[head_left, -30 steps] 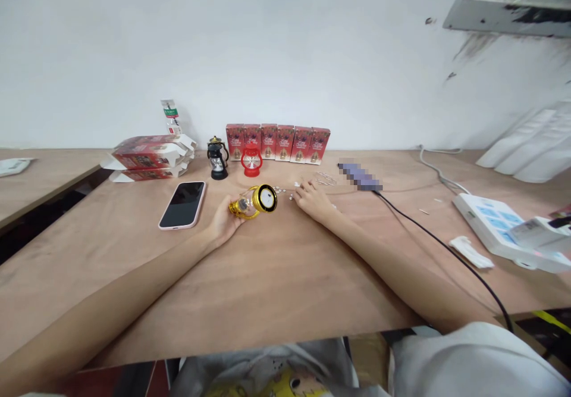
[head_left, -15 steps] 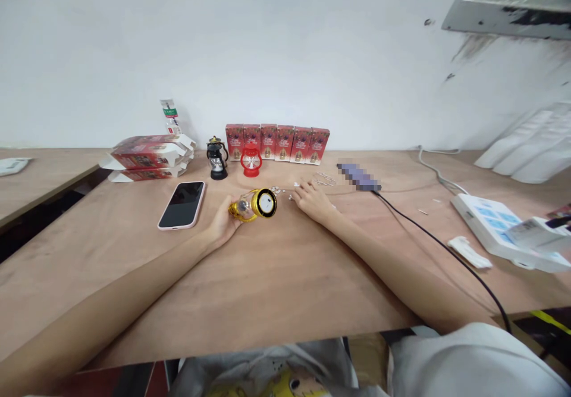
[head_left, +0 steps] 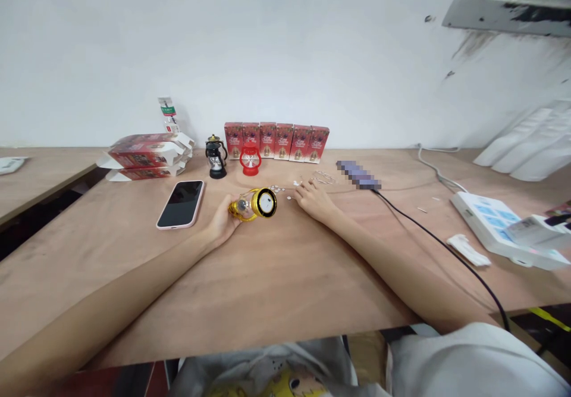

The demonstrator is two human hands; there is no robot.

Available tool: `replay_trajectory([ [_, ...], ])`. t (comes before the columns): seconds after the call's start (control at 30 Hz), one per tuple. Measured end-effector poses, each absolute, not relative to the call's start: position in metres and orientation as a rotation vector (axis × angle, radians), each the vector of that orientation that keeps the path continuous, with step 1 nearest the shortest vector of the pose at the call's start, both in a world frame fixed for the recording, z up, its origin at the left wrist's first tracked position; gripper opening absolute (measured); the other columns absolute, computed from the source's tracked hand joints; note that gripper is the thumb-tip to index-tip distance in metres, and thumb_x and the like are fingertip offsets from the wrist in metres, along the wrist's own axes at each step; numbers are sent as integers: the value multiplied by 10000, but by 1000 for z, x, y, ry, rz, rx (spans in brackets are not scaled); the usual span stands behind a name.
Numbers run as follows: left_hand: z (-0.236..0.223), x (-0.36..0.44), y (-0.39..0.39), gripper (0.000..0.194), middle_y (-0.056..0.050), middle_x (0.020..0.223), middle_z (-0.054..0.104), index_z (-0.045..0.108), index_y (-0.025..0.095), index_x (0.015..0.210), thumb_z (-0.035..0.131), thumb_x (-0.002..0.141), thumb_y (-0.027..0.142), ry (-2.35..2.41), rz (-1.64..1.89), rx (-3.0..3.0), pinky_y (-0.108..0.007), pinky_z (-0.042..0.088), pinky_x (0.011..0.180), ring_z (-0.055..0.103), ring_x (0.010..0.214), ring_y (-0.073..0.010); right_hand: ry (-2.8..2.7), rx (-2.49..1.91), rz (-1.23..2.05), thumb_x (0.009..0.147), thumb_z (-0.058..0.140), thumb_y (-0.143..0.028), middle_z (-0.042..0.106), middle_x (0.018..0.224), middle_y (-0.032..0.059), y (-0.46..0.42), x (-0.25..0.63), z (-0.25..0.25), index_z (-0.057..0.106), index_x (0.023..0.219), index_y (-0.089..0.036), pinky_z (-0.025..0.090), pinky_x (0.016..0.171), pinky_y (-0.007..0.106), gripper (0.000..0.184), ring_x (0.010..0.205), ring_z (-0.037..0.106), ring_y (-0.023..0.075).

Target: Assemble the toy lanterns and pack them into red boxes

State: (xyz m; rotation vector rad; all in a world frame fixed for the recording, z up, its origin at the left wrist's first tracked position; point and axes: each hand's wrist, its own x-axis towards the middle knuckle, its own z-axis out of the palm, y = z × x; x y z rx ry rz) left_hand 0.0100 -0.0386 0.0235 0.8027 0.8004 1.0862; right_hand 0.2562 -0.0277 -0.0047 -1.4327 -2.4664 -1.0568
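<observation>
The gold lantern [head_left: 255, 203] looks shiny and metallic, the tabletop [head_left: 276, 284] smooth, matt wood.

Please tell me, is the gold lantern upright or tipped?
Tipped: the left hand holds the gold lantern sideways, its round base showing.

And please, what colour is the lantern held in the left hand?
The lantern is gold with a clear middle, best seen in the head view.
</observation>
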Motion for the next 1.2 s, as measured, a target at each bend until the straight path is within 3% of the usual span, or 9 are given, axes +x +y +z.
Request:
replay_trajectory([
  [0.23,26,10,-41,141,-45,783,671,608,165,713,473,731,205,815,1093,788,-261,518,651,618,778,-187,-2314,-1379,-1088,908,437,-132,679,899,138,-28,258,-8,677,818,-113,336,800,349,257,955,541,242],
  [0.37,29,9,-43,62,6,686,606,558,175,653,498,660,159,777,1106,772,-205,469,563,573,668,-138,-2107,-1116,-1074,914,465,-196,665,728,54,-38,254,-8,647,727,-162,331,736,301,263,750,549,167],
  [0.47,29,6,-42,123,14,675,586,562,170,673,490,589,118,721,1069,808,-200,445,548,554,637,-123,-1934,-841,-1017,878,540,-173,660,685,-3,-55,240,-5,640,772,-190,327,705,277,147,673,532,123],
  [0.63,24,4,-39,110,9,633,573,557,161,661,482,582,143,704,1052,861,-220,444,571,564,626,-133,-1850,-598,-840,860,566,-159,671,751,-8,-84,210,-1,628,841,-208,344,746,287,80,748,559,114],
  [0.93,18,9,-35,101,-14,684,651,565,167,659,527,673,260,797,1027,924,-263,475,646,631,746,-197,-1941,-569,-890,866,578,-175,653,824,-23,-97,202,-6,661,1002,-313,327,845,313,210,851,524,123],
  [1.2,17,10,-34,154,14,533,567,547,155,562,548,673,262,865,992,1009,-218,381,504,502,482,-109,-1846,-614,-960,870,586,-212,653,777,-44,-101,195,-5,664,925,-313,324,832,302,139,792,528,104],
])
